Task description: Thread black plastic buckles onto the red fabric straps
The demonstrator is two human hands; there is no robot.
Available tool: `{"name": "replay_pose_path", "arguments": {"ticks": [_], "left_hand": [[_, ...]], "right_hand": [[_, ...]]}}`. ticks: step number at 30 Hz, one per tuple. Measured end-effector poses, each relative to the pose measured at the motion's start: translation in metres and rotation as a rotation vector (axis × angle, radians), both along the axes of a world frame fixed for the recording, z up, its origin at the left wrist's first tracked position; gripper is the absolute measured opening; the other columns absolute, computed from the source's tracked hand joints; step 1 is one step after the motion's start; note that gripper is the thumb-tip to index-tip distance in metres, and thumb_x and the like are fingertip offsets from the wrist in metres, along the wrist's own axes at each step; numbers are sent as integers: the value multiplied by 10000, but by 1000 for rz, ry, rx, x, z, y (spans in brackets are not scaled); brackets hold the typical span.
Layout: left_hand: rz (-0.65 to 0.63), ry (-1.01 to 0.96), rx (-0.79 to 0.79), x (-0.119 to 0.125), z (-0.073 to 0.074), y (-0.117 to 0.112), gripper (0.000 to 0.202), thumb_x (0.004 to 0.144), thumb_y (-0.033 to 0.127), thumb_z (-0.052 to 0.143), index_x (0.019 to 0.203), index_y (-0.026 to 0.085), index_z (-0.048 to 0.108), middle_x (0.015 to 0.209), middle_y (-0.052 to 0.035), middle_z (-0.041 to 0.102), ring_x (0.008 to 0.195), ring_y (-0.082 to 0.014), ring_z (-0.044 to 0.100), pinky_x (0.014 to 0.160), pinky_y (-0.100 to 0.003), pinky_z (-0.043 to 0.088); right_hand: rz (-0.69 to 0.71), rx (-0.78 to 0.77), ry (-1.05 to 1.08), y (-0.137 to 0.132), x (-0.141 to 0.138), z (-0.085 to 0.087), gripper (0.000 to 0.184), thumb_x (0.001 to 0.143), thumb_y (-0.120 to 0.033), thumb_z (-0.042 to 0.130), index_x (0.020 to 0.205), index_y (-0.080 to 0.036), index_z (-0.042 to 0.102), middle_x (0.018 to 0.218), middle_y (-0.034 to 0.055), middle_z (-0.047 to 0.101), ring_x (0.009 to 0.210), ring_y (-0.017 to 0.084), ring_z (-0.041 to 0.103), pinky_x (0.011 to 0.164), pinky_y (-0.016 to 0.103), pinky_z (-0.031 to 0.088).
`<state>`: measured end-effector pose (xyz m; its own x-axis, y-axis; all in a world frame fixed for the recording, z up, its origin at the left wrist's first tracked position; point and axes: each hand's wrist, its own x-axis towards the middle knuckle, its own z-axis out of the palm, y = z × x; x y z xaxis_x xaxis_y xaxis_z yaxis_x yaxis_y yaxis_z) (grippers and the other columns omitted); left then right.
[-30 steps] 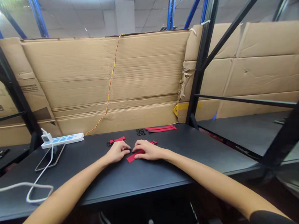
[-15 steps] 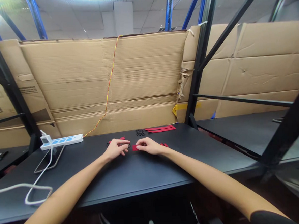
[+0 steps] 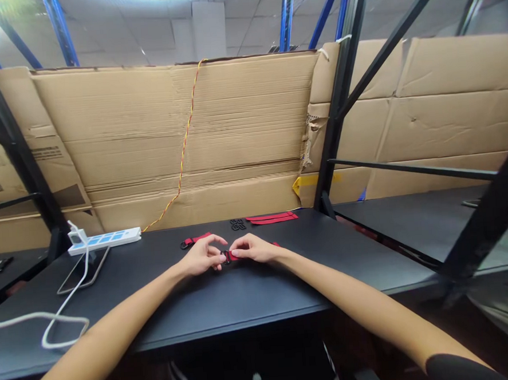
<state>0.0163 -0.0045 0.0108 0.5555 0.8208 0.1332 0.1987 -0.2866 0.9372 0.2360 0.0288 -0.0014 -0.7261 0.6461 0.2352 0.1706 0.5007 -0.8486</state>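
Buckle [image 3: 226,257] and red strap [image 3: 233,255], one each, occupy two hands [image 3: 203,256].

Bare left forearm [image 3: 116,321] and bare right forearm [image 3: 355,295] angle inward from lower corners, black sleeve [image 3: 456,365] near right elbow. Left hand [image 3: 202,256]: index arched above thumb, other fingers curled. Right hand [image 3: 254,249]: palm down, thumb and fingers pinched. Fingertips of both almost meeting

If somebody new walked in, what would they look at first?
Maybe the left hand at a black buckle and the right hand pinching a red strap, close together over the dark table. The big cardboard wall behind stands out too, with a yellow-and-red cord running down it.
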Motion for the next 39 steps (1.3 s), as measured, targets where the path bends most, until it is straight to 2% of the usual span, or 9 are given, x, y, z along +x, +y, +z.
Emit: {"name": "replay_pose_path", "arguments": {"ticks": [8,15,17,21,24,27,33,36,39], "left_hand": [[-112,-2,20,0,-1,-1,434,784,426,665,1044,174,424,620,28,614,521,-110,600,546,-219,412],[-116,10,16,5,-1,-6,382,805,443,636,976,174,425,622,13,614,536,-129,619,534,-213,402],[-107,32,65,6,-1,-8,335,807,416,632,964,163,478,698,-13,633,598,-124,616,560,-221,423],[-35,98,298,7,0,-8,192,751,291,665,873,144,647,990,-82,633,784,-134,588,628,-226,450],[-11,115,386,6,-1,-8,165,727,224,649,859,152,718,1108,-93,589,770,-126,571,589,-214,439],[9,128,406,5,1,-9,210,756,212,613,918,182,744,1089,-82,596,754,-125,567,608,-229,451],[-9,99,448,5,3,-8,265,847,328,584,1050,230,723,1060,-81,629,941,-184,585,839,-314,474],[91,62,443,3,3,-2,281,850,363,579,1024,203,732,1087,-96,629,914,-187,601,795,-310,495],[257,11,423,-1,3,4,320,829,402,592,999,172,735,1109,-111,638,866,-192,620,724,-304,512]], "right_hand": [[94,-128,-25,-5,5,7,402,744,-499,663,838,-110,694,641,-14,547,554,79,384,526,219,288],[140,-204,-84,-8,7,11,410,700,-495,700,825,-105,695,560,-46,500,486,56,325,472,214,237],[119,-229,-42,-8,5,11,395,677,-480,725,811,-111,682,579,-40,528,489,56,347,468,209,241],[32,-310,91,-6,1,6,411,604,-430,790,845,-137,630,615,-36,576,479,51,375,451,191,240],[-2,-323,146,-2,0,1,417,590,-408,805,837,-143,598,642,-23,609,486,56,421,460,186,269],[-3,-295,160,1,1,-2,406,620,-406,792,861,-144,599,664,-14,623,494,57,438,470,184,283],[31,-250,123,1,2,1,389,693,-465,729,876,-148,595,664,-17,604,482,55,402,453,187,265],[-45,-96,69,3,4,4,383,760,-499,649,912,-148,624,751,17,636,578,91,491,520,210,359],[-114,109,-122,10,15,8,390,805,-511,580,906,-145,670,788,40,653,681,135,556,625,247,433]]}}
